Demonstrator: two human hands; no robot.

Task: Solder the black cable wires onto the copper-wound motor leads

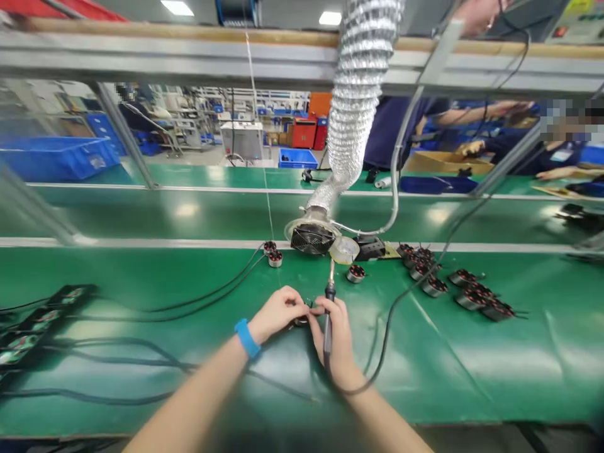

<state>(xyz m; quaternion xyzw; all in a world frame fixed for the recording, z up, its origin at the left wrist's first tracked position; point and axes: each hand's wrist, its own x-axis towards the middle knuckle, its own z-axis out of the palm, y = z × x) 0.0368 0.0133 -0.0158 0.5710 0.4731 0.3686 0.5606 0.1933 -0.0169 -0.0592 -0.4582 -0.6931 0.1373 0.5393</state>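
My right hand [340,333] grips a soldering iron [327,336], its metal tip pointing away from me towards the fume fan. Thumb and fingertips of that hand also reach to a small round motor [301,321], mostly covered by my fingers. My left hand [279,313], with a blue band [247,338] at the wrist, is pinched closed at the same motor and its thin wires. Just beyond the hands, a single motor [355,274] sits on the green mat [189,277]. Two more motors [275,258] with long black leads stand to the left.
A fume fan [312,239] hangs on a silver duct [353,94] ahead, with a round yellowish container [345,250] beside it. Several motors [472,297] stand at right. A black tray [51,314] and cables lie left. The iron's cord [389,327] loops right. Co-workers sit across.
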